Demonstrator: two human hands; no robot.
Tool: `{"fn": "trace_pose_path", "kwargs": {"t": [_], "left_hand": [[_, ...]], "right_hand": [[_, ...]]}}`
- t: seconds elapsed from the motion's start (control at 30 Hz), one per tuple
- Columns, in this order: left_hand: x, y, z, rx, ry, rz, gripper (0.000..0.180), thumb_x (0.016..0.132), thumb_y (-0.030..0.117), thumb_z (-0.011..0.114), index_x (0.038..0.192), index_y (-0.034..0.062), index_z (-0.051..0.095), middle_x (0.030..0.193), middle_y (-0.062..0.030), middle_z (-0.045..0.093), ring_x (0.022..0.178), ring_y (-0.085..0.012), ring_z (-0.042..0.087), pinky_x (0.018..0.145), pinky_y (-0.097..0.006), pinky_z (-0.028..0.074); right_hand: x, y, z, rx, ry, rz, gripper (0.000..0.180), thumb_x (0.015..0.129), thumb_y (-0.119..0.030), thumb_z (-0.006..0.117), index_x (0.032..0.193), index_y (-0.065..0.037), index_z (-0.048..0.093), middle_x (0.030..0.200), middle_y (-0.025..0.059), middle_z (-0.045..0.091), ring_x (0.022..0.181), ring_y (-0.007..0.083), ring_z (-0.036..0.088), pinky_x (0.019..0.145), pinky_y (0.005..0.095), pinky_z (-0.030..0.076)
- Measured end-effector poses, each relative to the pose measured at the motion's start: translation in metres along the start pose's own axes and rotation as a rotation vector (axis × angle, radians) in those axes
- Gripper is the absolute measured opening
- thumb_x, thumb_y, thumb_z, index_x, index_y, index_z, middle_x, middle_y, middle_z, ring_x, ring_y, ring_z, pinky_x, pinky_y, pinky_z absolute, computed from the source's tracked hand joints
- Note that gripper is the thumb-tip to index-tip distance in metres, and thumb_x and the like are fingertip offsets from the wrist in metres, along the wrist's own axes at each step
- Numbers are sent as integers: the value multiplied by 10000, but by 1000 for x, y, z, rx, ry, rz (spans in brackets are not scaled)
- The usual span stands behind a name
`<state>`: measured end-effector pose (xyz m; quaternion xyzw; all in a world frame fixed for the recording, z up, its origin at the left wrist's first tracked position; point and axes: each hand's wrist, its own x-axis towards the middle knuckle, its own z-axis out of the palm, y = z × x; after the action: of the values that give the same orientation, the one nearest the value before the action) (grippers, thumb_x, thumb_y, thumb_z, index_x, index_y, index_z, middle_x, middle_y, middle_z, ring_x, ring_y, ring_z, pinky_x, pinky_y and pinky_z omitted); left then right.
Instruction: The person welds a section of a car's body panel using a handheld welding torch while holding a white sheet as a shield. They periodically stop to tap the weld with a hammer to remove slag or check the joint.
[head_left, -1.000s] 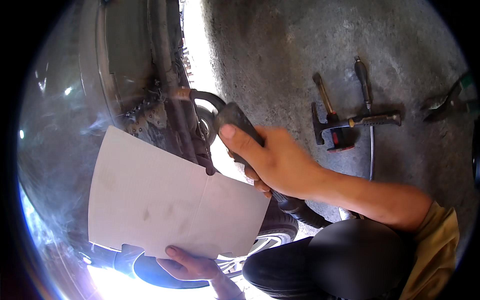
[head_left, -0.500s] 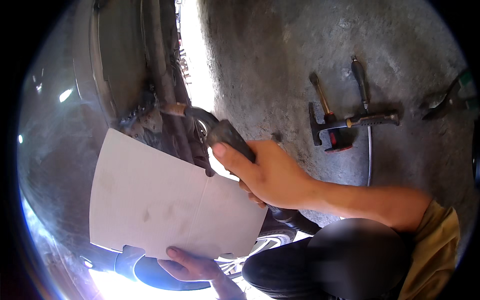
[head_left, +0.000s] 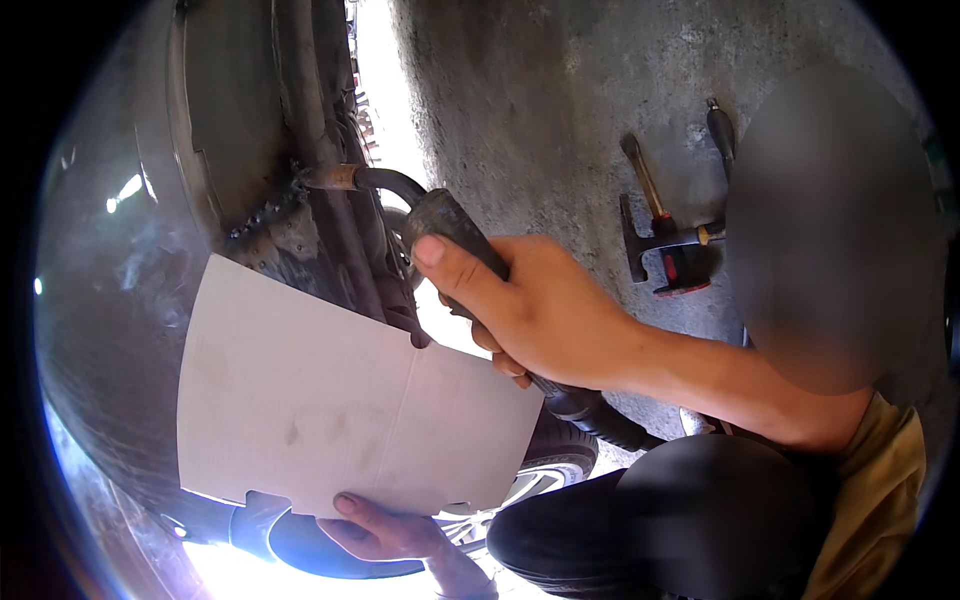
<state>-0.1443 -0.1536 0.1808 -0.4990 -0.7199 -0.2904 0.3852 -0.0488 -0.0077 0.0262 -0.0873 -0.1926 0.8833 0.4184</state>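
My right hand (head_left: 545, 310) is wrapped round the black handle of a welding torch (head_left: 455, 235), its thumb lying along the top. The torch's bent neck reaches left, and its copper-coloured nozzle meets the blackened seam (head_left: 265, 215) of a grey car body panel (head_left: 110, 330). Small beads of metal dot that seam. At the bottom, my left hand (head_left: 380, 530) pinches the lower edge of a pale, smudged sheet of card (head_left: 300, 390), thumb on its face and fingers behind. The card stands between the seam and the left hand, covering part of the car body.
On the concrete floor (head_left: 520, 110) to the right lie a hammer (head_left: 635, 240), a wooden-handled tool (head_left: 645, 180) and a black-handled tool (head_left: 720, 130). A wheel (head_left: 560, 465) shows behind the card. My dark-trousered leg (head_left: 550, 525) is below; blurred patches hide parts of the right side.
My right hand has moved the torch nozzle upward along the panel seam, uncovering more of the beads. My left hand and the card are almost where they were.
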Motion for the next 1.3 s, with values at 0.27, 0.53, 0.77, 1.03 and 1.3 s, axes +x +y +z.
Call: {"fn": "trace_pose_path", "kwargs": {"t": [0.27,0.53,0.77,1.03,1.3], "left_hand": [[2,-5,-2,-11,-15,7,568,920,457,505,1170,-53,491,1007,-167,567,842,-222,586,649,-330,496],[1,-1,-1,8,-16,-15,556,917,436,505,1192,-47,491,1033,-164,569,857,-220,584,661,-336,493],[1,0,-4,-11,-17,-8,569,912,434,510,1217,-45,482,1048,-161,566,873,-221,577,676,-340,488],[-1,5,-7,-41,-6,-14,565,910,434,513,1194,-54,482,1034,-173,561,878,-226,573,679,-356,488],[-2,7,-8,-64,2,-8,539,905,416,526,1166,-55,487,1039,-177,557,884,-232,570,683,-363,489]], "right_hand": [[-6,-11,-4,-107,-31,16,608,916,-534,502,763,44,611,567,104,552,539,187,547,526,362,424],[-18,0,-2,-174,-4,-4,586,908,-517,526,770,44,622,586,133,567,557,210,569,535,361,430],[-19,3,3,-173,-11,-61,588,904,-510,535,774,56,629,590,149,584,542,242,586,522,368,432],[-21,1,6,-201,14,-78,576,902,-493,546,761,61,618,600,166,595,543,255,599,520,365,444],[-22,3,14,-233,55,-128,571,907,-465,552,771,88,595,593,209,594,542,288,625,513,397,468]]}}
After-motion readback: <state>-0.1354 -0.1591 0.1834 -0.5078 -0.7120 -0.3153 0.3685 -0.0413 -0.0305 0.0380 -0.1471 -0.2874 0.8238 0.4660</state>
